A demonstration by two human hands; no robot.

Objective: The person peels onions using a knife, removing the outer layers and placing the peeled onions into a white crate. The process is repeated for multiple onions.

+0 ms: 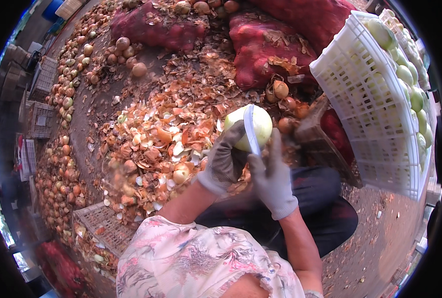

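Note:
A pale, peeled onion (262, 124) is in the grip of my left hand (224, 156), which wears a grey work glove with a darker, soiled palm. My right hand (271, 175), gloved in the same grey, holds a knife (251, 130) by its handle, hidden in my fingers. The blade lies across the upper face of the onion, between my two hands. Both hands are over my lap, above a heap of onion skins (165, 138). Two unpeeled onions (280, 89) sit on the ground beyond, to the right.
A white plastic crate (370, 100) full of peeled onions (405, 74) stands at the right, beside a wooden stand (327, 149). Red mesh sacks (269, 48) lie ahead. Loose onions (68, 149) spread along the left, near a plastic basket (105, 223) and stacked crates (41, 119).

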